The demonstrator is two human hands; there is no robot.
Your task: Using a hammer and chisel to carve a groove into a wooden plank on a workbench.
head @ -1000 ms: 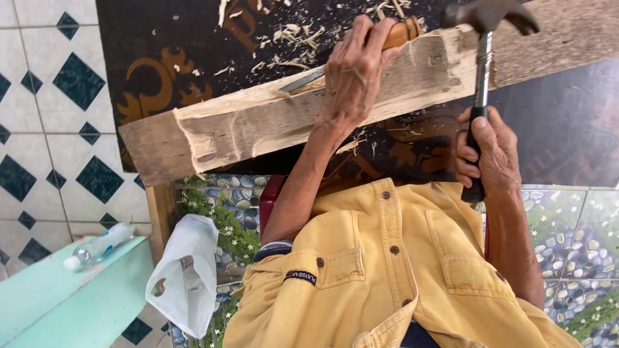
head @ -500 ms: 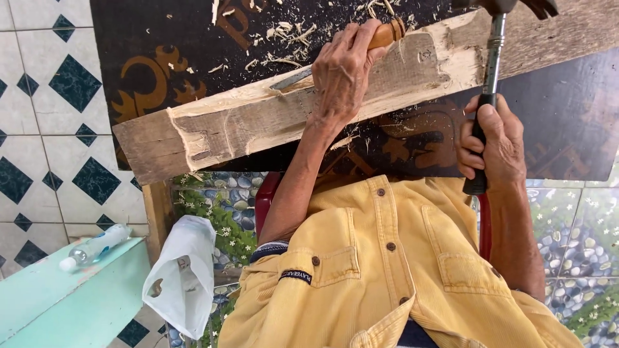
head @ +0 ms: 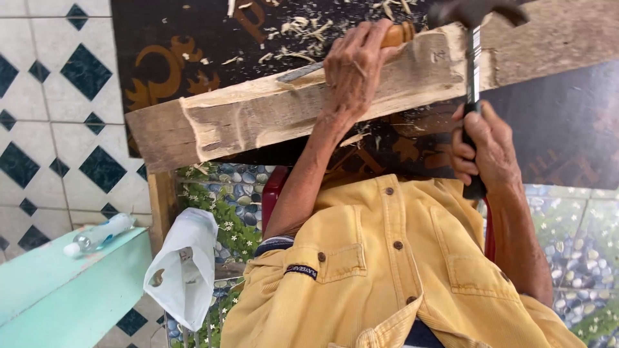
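A rough wooden plank point(head: 258, 116) lies across a dark patterned board point(head: 193, 45) strewn with wood shavings. My left hand point(head: 354, 64) grips a chisel by its orange wooden handle point(head: 398, 33); the metal blade point(head: 300, 72) rests on the plank's top edge. My right hand point(head: 487, 148) holds a hammer by its black grip. Its shaft point(head: 474, 64) rises to the blurred head point(head: 474, 11), just right of the chisel handle's end. My yellow shirt point(head: 400, 277) fills the lower middle.
A white plastic bag point(head: 184, 270) hangs at lower left beside a turquoise surface point(head: 58, 290) with a small clear bottle point(head: 97, 235) on it. White floor tiles with dark diamonds point(head: 58, 116) lie on the left, a pebble-patterned covering point(head: 580, 232) at right.
The hammer head has swung left, closer to the end of the chisel handle. My left hand keeps the chisel on the plank; the view has shifted slightly.
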